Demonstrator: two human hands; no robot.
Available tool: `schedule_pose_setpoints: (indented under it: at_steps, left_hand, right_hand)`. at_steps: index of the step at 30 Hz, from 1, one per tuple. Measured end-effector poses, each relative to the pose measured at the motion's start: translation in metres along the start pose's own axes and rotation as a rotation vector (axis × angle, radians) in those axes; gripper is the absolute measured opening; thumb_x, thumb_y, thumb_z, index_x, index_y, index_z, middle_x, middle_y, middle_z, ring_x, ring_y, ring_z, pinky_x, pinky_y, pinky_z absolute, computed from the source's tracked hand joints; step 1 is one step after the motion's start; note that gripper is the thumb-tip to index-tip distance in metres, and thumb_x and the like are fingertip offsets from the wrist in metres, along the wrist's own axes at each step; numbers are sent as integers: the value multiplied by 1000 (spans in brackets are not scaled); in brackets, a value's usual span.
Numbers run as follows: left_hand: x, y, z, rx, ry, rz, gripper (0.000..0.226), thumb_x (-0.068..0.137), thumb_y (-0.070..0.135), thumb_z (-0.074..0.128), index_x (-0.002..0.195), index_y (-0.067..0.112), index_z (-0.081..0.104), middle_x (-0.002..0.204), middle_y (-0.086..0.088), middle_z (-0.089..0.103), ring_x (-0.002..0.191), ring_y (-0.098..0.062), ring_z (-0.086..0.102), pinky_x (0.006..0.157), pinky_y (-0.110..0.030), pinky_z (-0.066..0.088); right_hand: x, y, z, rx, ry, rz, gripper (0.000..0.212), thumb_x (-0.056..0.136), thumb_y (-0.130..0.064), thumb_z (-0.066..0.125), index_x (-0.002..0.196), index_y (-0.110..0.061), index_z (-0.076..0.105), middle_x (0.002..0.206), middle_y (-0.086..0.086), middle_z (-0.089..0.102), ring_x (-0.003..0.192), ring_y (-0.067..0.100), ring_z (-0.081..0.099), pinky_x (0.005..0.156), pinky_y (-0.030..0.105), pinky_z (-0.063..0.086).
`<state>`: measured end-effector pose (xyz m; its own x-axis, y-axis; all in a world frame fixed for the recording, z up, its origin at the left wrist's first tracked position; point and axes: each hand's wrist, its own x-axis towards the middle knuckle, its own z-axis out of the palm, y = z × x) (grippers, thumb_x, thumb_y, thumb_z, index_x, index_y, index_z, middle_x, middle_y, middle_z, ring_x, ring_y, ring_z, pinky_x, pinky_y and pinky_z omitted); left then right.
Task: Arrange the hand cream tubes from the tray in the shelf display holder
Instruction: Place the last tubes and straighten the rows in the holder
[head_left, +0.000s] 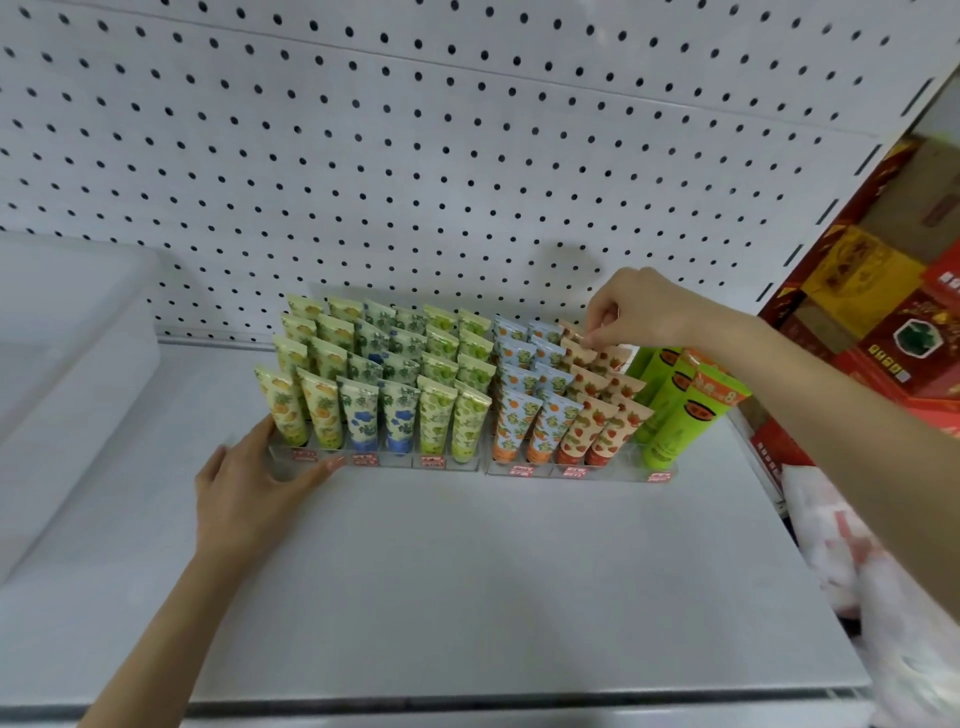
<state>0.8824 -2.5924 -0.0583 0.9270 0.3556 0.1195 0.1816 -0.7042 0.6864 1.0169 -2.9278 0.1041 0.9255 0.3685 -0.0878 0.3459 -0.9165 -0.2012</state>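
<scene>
Here, a white pegboard (467, 130) backs a pale shelf (467, 571). At the shelf's left end sits a white tray (78, 338), too blurred to show what it holds. Red and yellow boxes (893, 312) are stacked past the shelf's right edge, with a white bag (883, 597) below them. A clear holder (457, 464) stands toward the back of the shelf, near the pegboard, with red labels (365, 459) along its front lip. In it tubes (441, 384) stand cap-down in stepped rows, grouped in columns by pattern: yellow, blue, green, orange, then strawberry. Taller green tubes (670, 410) stand at the right end. The left hand (249, 483) lies open, fingers straight, touching the holder's front left corner. The right hand (639, 312) reaches in from the right and pinches the top edge of a strawberry tube (579, 349) in the back rows of the holder.
</scene>
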Motion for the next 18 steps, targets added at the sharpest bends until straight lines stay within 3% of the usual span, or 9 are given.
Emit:
schedule_pose_setpoints:
  at_steps: [8, 12, 18]
  left_hand:
    - [1, -3, 0, 0, -18, 7, 77, 66, 69, 56, 129, 25, 52, 116, -2, 67, 118, -28, 50, 113, -45, 24]
    - [0, -3, 1, -11, -1, 13, 70, 70, 62, 62, 129, 24, 53, 114, -5, 68, 115, -30, 52, 112, -47, 25]
    - [1, -4, 1, 2, 7, -19, 73, 67, 67, 63, 128, 27, 53, 116, -4, 67, 120, -30, 50, 113, -45, 25]
  right_hand:
    - [11, 1, -1, 49, 99, 2, 12, 83, -19, 70, 80, -7, 72, 60, -9, 55, 57, 3, 48, 56, 14, 34]
    - [26, -4, 6, 86, 78, -9, 15, 85, -22, 69, 81, -8, 74, 73, 0, 66, 66, 10, 56, 61, 18, 42]
    - [38, -13, 14, 118, 49, 7, 17, 85, -20, 69, 75, -7, 70, 64, -5, 61, 59, 4, 52, 56, 15, 38]
